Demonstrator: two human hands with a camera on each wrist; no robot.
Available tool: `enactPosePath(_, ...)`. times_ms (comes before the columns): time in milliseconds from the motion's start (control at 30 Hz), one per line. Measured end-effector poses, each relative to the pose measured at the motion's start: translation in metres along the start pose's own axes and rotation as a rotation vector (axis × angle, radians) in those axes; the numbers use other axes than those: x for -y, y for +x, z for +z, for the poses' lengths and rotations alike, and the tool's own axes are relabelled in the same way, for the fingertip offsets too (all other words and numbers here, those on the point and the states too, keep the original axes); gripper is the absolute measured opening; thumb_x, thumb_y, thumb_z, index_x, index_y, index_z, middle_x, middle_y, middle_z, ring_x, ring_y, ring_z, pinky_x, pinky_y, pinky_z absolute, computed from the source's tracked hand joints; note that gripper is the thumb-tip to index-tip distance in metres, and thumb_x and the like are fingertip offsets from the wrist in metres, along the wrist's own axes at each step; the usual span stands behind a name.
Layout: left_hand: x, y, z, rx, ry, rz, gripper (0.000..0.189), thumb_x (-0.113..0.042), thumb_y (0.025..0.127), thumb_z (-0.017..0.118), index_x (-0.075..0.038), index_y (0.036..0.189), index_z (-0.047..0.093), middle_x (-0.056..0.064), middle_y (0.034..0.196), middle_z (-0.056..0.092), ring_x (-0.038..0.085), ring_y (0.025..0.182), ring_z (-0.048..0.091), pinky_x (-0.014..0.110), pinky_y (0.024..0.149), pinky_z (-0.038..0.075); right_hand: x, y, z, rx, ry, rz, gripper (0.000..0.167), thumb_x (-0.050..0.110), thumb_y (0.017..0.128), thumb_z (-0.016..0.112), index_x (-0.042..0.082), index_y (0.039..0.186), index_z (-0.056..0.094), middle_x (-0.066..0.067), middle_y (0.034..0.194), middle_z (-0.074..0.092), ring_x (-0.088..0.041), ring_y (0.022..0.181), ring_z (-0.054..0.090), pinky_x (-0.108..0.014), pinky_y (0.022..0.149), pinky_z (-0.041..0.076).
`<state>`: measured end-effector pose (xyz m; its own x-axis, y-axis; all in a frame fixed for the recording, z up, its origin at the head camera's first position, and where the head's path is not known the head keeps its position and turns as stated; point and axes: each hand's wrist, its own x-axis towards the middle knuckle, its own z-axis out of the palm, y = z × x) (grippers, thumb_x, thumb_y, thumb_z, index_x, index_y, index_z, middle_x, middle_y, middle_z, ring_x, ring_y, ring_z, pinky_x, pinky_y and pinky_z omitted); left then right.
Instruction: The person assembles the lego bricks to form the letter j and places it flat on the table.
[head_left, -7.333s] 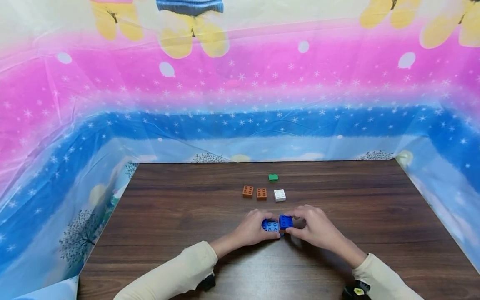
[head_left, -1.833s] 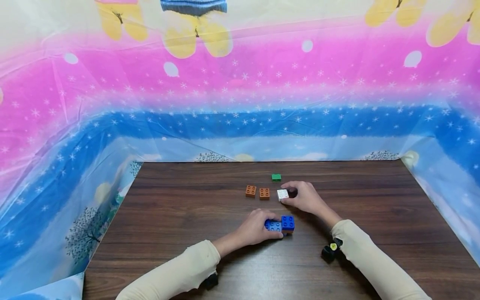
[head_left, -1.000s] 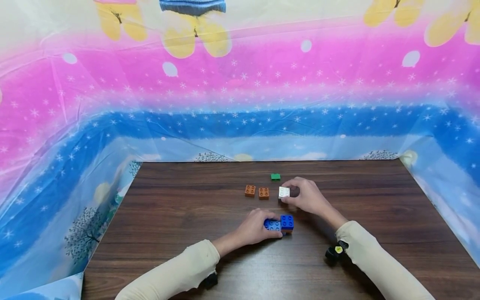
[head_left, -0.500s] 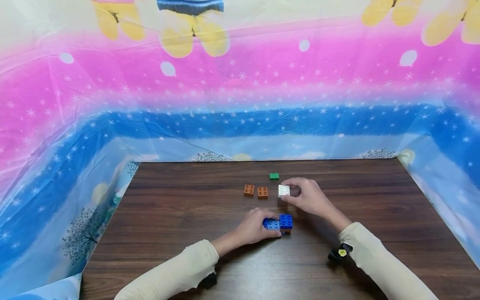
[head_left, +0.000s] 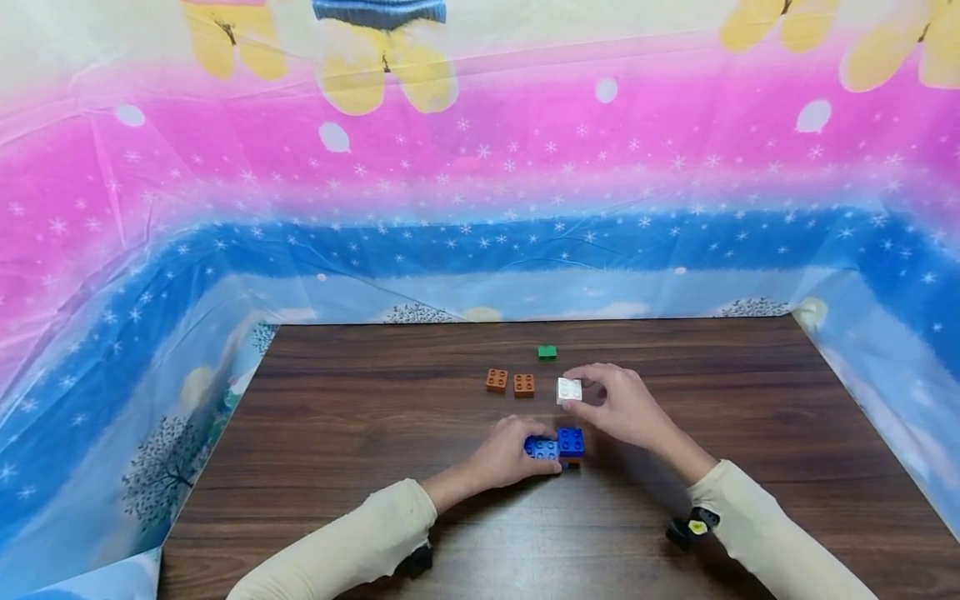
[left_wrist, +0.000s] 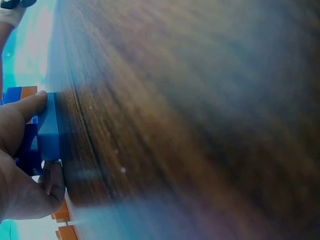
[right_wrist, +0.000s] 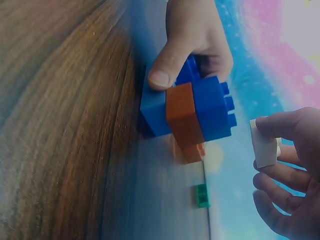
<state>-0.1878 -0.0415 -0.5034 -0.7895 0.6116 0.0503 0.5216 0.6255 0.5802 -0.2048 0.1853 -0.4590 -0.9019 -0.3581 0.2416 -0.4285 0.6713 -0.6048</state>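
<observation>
My left hand (head_left: 504, 454) grips a build of toy building bricks, thumb on the near side and fingers on the far side. Its base is a light blue brick (head_left: 547, 451) on the table. At the base's right end, an orange brick (right_wrist: 181, 107) carries a dark blue brick (head_left: 571, 442), studs up; another dark blue brick (left_wrist: 30, 147) sits partly hidden under the left hand. Just beyond the build, my right hand (head_left: 633, 410) pinches a white brick (head_left: 569, 390) between thumb and fingers, held off the table in the right wrist view.
Two loose orange bricks, one left (head_left: 497, 381) and one right (head_left: 523, 385), lie beyond the left hand. Farther back is a green brick (head_left: 547, 352). The dark wooden table (head_left: 337, 400) ends at a printed cloth backdrop (head_left: 480, 250).
My right hand has left the dark blue brick, taken hold of the white brick and lifted it. Lately it has come slightly nearer the build. The left hand keeps its place.
</observation>
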Motion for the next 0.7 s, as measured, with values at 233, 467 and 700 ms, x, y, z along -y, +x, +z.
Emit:
enactPosePath(233,0.0,0.0,0.0,-0.005,-0.01,0.008,0.044,-0.038,0.088,0.081,-0.014,0.124,0.074,0.0,0.121,0.073,0.016,0.108,0.064,0.037,0.095,0.049,0.011,-0.011,-0.004,-0.01,-0.027,-0.023,0.037,0.028,0.089,0.081,0.014,0.123,0.073,-0.005,0.117,0.072,-0.029,0.102,0.068,-0.044,0.079,0.056)
enactPosePath(467,0.0,0.001,0.0,-0.005,-0.006,0.005,0.045,-0.04,0.088,0.081,-0.014,0.124,0.074,0.0,0.119,0.074,0.015,0.105,0.064,0.035,0.092,0.05,0.017,-0.022,-0.005,0.0,-0.02,-0.039,0.04,0.028,0.088,0.082,0.012,0.123,0.073,-0.006,0.118,0.072,-0.029,0.103,0.068,-0.043,0.079,0.059)
enactPosePath(700,0.0,0.0,0.0,-0.001,-0.009,-0.001,0.045,-0.04,0.088,0.081,-0.014,0.124,0.074,-0.001,0.118,0.074,0.012,0.101,0.063,0.031,0.088,0.047,0.019,-0.031,-0.004,0.011,-0.046,-0.038,0.04,0.03,0.089,0.081,0.012,0.123,0.073,-0.002,0.117,0.072,-0.022,0.1,0.068,-0.038,0.078,0.058)
